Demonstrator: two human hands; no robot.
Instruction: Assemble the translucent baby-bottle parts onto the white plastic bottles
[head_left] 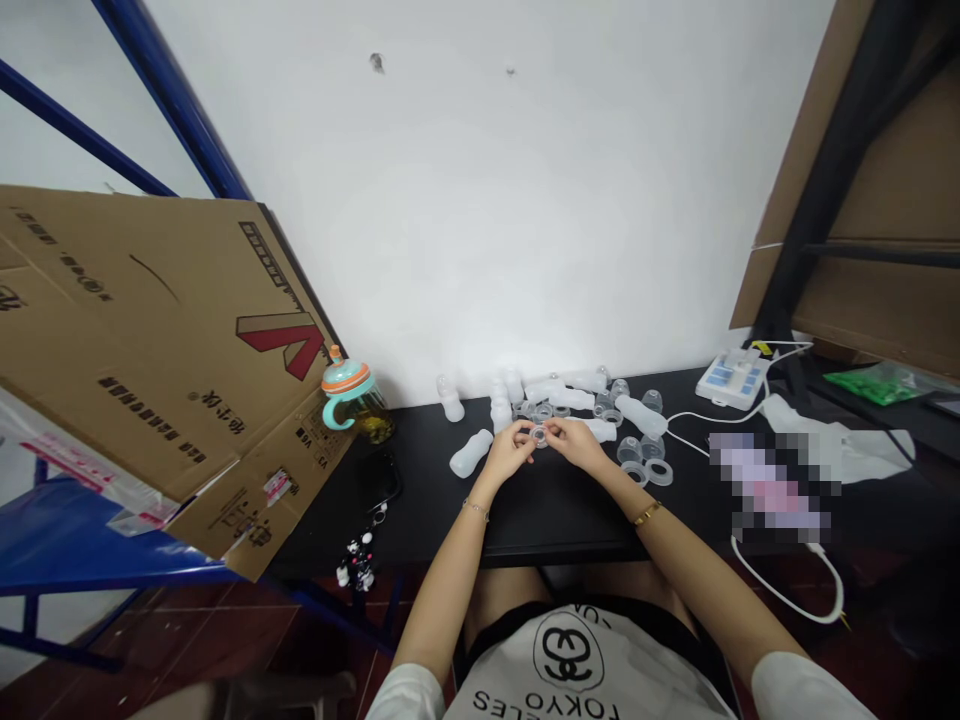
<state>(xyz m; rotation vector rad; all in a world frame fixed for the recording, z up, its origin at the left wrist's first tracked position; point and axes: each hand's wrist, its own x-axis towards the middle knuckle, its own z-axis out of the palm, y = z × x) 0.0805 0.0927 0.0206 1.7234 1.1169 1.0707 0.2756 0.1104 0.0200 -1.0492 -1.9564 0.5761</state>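
Hands (510, 452), 2, on 1 clear part (539, 433), 1 jug (367, 410), 1 phone (377, 480)

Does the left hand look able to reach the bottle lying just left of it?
Likely yes: nothing shows between the left hand and the bottle, though that hand is holding a clear part.

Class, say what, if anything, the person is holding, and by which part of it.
A small clear ring-shaped piece, held at opposite sides of its rim by the left grip and right grip.
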